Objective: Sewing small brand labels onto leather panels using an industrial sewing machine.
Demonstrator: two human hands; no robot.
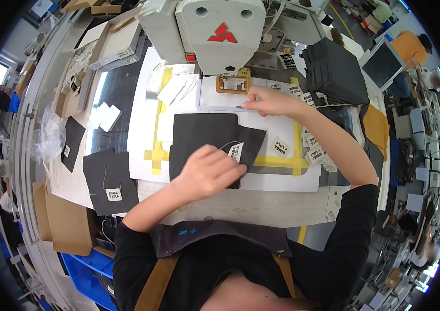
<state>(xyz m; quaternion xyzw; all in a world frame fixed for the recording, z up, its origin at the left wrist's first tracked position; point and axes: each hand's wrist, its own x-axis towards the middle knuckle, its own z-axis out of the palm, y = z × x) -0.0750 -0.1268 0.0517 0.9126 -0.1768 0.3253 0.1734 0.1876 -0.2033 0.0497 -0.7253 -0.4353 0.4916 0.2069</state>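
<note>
My left hand (207, 173) has curled fingers gripping the right part of a dark fabric piece (196, 132), beside a small white label (235, 151) with a thread lying over the fabric near it. My right hand (269, 101) is closed on a thin pointed tool (239, 107), held over a white plate just below the machine's yellow clamp frame (218, 89). Loose white labels (281, 147) lie right of the fabric on the yellow-taped sheet. Above stands the white sewing machine head (220, 41).
A stack of dark pieces (334, 70) and a monitor (382, 67) are at back right. Left are open boxes (112, 44), crumpled plastic (49, 136), another labelled dark piece (110, 173) and a blue crate (77, 274). Co-workers (407, 49) stand in the background.
</note>
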